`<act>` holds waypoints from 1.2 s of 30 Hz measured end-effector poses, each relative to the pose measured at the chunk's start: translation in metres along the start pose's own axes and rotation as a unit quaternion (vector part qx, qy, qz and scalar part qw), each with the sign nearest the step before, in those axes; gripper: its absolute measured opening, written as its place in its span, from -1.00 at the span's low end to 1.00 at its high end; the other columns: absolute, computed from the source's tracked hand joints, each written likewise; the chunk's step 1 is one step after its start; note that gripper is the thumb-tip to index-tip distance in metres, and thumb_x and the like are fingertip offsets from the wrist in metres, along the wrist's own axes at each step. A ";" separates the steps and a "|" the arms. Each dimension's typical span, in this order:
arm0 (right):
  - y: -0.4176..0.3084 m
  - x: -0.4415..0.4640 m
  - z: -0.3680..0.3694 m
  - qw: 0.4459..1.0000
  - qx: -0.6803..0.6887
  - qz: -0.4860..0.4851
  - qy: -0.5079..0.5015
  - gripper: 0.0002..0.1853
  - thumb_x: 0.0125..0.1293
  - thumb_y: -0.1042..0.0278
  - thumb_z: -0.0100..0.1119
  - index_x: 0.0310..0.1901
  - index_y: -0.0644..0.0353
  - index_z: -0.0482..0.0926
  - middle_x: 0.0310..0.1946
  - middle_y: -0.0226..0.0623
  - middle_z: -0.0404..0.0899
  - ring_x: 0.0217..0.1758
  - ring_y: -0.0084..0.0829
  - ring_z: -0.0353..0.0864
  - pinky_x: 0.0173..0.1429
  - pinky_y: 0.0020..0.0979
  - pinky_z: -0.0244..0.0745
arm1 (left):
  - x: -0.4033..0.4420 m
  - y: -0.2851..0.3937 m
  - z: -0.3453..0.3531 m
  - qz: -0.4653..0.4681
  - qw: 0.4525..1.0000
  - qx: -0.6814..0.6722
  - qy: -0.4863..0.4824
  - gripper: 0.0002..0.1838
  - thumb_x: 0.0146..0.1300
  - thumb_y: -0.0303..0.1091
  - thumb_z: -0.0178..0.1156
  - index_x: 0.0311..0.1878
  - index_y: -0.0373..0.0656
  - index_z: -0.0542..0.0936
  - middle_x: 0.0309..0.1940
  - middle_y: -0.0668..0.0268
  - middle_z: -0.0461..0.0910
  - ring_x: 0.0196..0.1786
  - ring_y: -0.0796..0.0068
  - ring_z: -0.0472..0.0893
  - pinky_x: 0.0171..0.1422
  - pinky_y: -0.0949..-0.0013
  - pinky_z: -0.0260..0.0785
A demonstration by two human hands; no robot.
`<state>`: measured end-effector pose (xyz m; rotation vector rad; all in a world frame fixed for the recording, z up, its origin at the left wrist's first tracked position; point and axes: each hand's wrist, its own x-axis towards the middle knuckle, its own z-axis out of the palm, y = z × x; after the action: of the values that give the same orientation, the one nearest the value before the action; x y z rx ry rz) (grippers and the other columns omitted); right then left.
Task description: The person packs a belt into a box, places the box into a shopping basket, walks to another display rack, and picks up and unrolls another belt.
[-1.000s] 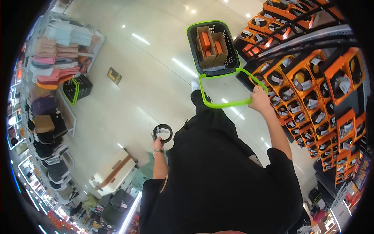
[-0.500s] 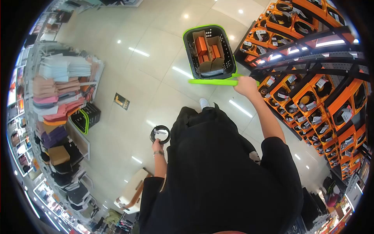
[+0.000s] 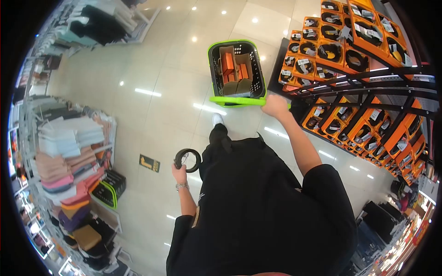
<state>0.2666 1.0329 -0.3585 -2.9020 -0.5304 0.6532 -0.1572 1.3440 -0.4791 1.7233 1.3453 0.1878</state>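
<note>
My left hand (image 3: 179,175) is closed on a coiled black belt (image 3: 198,162) with a pale tag inside its ring, held out beside my leg. Around the bright green handle (image 3: 235,100) of a rolling shopping basket (image 3: 212,76) my right hand (image 3: 275,106) is wrapped. The basket is black with a green rim and stands on the floor ahead of me. In it sits an open cardboard box (image 3: 243,86) with several small orange boxes (image 3: 228,64). The basket's wheels are hidden from above.
To the right, a black rack (image 3: 368,78) carries orange boxes of coiled belts. Folded clothes (image 3: 76,133) lie on shelves to the left, with another black and green basket (image 3: 110,189) beside them. A floor sign (image 3: 149,163) with an arrow marks the tiles.
I have stepped forward, so the floor sign and left shelves sit lower in view. The basket has shifted slightly left and down. The belt ring has turned and risen slightly; both grips stay.
</note>
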 end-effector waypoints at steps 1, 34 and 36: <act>-0.010 0.004 -0.003 1.000 0.000 0.004 -0.027 -0.70 -0.04 0.15 0.17 -0.41 0.21 0.69 -0.39 0.05 0.65 -0.24 0.00 0.67 -0.06 -0.09 0.57 | 0.021 0.048 -0.005 0.068 0.996 0.042 -0.040 -0.74 -0.12 -0.51 0.20 -0.28 -0.28 0.46 -0.42 0.20 0.53 -0.39 0.27 0.52 -0.21 0.29 0.41; -0.021 0.362 -0.087 0.930 0.124 -0.111 0.328 -0.71 -0.06 0.25 0.36 -0.34 0.11 0.49 -0.55 -0.27 0.57 -0.42 -0.23 0.61 -0.27 -0.23 0.43 | 0.243 0.486 0.278 0.539 0.736 0.224 -0.343 -0.61 -0.25 -0.57 0.25 -0.21 -0.29 0.48 0.03 -0.03 0.51 0.07 -0.08 0.49 0.17 0.11 0.38; -0.006 0.397 -0.088 0.908 0.116 -0.138 0.378 -0.68 -0.11 0.30 0.37 -0.30 0.06 0.46 -0.52 -0.39 0.52 -0.36 -0.33 0.54 -0.14 -0.31 0.37 | 0.257 0.468 0.291 0.451 0.780 0.245 -0.358 -0.58 -0.25 -0.52 0.25 -0.17 -0.26 0.48 -0.15 0.04 0.53 -0.07 -0.04 0.52 0.03 0.13 0.43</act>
<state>0.6386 1.1781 -0.4338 -2.4928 -0.6599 -0.4191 0.4443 1.4015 -0.4088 2.4139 -0.0904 -0.3081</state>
